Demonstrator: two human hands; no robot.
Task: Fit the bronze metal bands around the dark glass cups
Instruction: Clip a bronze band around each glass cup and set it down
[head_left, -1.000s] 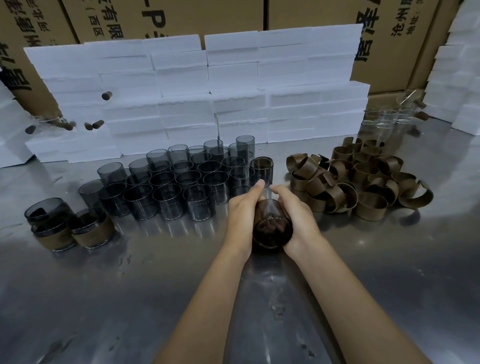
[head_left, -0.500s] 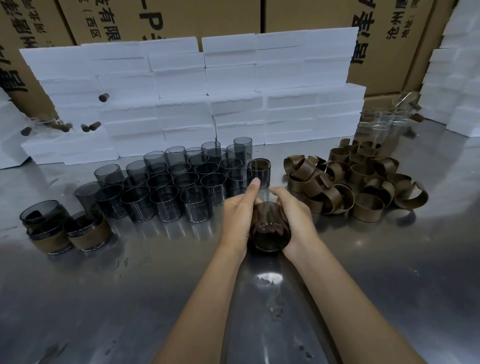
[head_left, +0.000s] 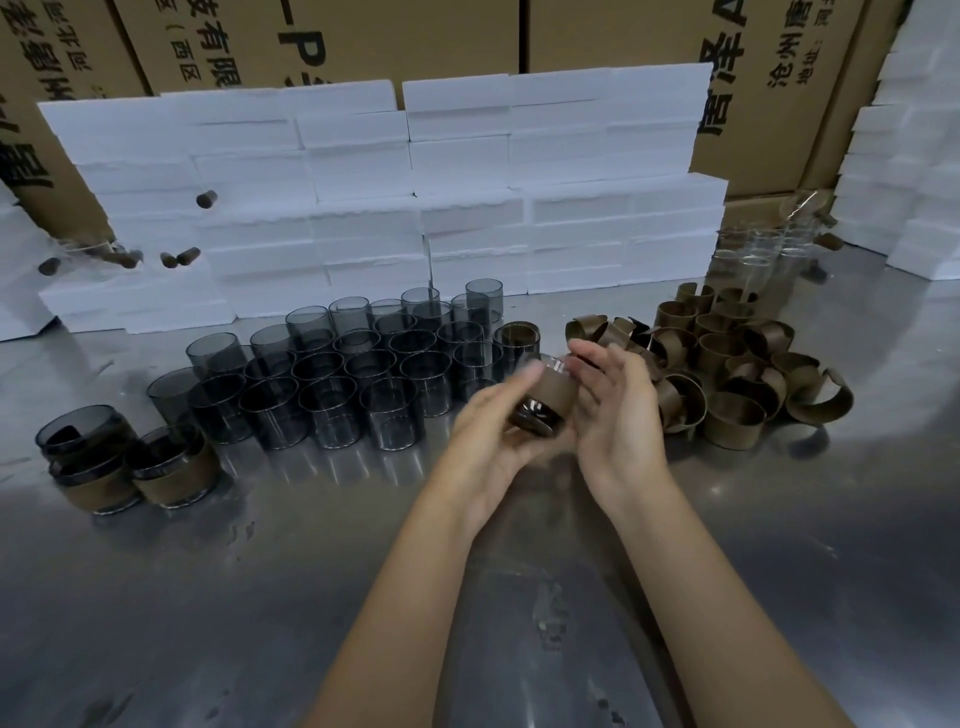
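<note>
Head view. I have a dark glass cup (head_left: 540, 410) up off the steel table (head_left: 208, 597), tilted on its side, base toward the camera. A bronze band (head_left: 558, 392) wraps its body; a strip of glass rim shows past the band on the far side. My left hand (head_left: 493, 431) cradles the cup from below and from the left, fingers curled round it, thumb blurred over the top edge. My right hand (head_left: 618, 415) is at the cup's right side, palm against the band, fingers fairly straight and spread, tips blurred. I can't tell if those fingers actually grip or just press.

Bare dark cups (head_left: 332, 379) stand upright in rows on the table to the left of and behind my hands, packed close, many touching. Loose bronze bands (head_left: 727, 369) lie heaped to the right, just beside my right hand, most of them open C-shapes. Finished banded cups (head_left: 171, 467) are at far left: two side by side on the table, one more cup stacked on the left one.

Behind the rows: white foam blocks (head_left: 415, 197) stacked like a wall. Cardboard cartons (head_left: 363, 41) with printed characters behind those. Clear glass cups (head_left: 758, 254) at back right, near the band heap. More foam at the right edge. Small dark cylinders poke from the foam at left, too small to identify.
</note>
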